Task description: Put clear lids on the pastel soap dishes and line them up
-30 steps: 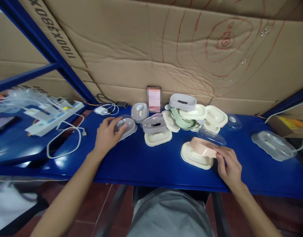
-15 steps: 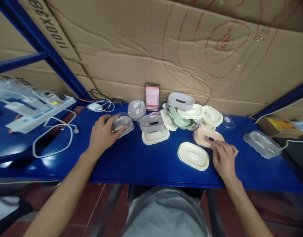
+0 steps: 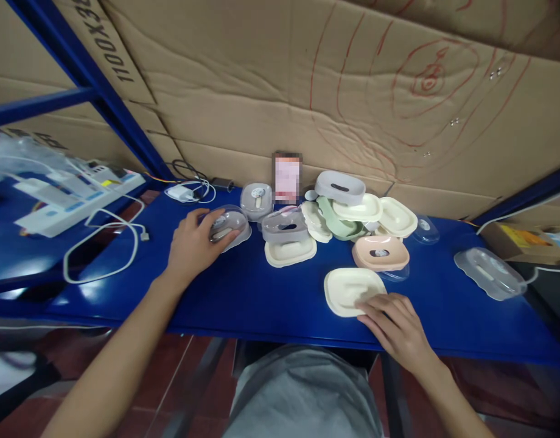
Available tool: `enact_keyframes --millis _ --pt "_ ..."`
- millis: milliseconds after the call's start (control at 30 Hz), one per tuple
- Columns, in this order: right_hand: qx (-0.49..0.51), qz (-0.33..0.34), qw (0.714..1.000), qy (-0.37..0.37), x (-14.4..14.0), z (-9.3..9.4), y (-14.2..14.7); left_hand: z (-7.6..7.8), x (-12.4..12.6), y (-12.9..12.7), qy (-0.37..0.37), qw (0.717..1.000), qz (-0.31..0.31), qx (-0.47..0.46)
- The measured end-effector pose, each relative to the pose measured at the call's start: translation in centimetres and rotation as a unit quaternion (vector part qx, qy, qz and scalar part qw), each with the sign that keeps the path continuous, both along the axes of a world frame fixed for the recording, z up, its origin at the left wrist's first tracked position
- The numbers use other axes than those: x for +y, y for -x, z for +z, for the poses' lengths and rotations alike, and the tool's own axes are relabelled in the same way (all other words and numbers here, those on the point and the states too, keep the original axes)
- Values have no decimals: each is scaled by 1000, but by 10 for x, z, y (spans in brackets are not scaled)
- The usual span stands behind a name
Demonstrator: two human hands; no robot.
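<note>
Head view: right hand [image 3: 396, 331] touches cream tray [image 3: 348, 291] at table edge [image 3: 280, 333].

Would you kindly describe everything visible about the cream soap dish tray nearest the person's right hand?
The cream tray is a rounded rectangle of matt plastic, by its look, with a raised rim and a shallower oval recess in the middle. It lies flat and face up near the front edge of the blue table. The right hand rests its fingertips on the tray's near right corner. A pink dish sits just behind it, apart from it. Nothing lies in the tray.
</note>
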State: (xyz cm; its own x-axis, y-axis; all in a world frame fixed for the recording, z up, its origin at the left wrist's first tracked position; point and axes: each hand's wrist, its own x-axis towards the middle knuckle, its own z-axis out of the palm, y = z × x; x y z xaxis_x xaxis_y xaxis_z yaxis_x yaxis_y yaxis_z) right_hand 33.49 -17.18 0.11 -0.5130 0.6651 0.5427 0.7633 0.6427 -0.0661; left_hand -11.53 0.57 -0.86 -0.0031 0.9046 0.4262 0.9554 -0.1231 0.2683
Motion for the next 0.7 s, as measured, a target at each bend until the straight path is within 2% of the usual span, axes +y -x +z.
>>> enact_keyframes --millis 100,200,300,367,433,500,600,700 --pt "-18 -22 999 -33 7 16 -17 -1 0 0 -7 1000 0 5" --pt "-67 -80 993 -53 30 27 -44 -2 1 1 -9 1000 0 2" --pt "-100 -126 985 -62 54 31 -64 -2 2 2 -9 1000 -3 -7" --pt "-101 -141 983 -67 61 30 -64 -2 1 4 -8 1000 -7 -24" --pt "-92 -133 985 -66 61 28 -52 -1 -3 4 0 999 -17 -51" --pt "-80 -95 991 -51 56 25 -29 0 -10 4 20 996 -28 -83" --pt "-77 1 997 -19 52 18 16 3 -25 3 63 984 -43 -161" --pt "-101 98 990 6 58 8 66 6 -34 5 108 964 -51 -236"
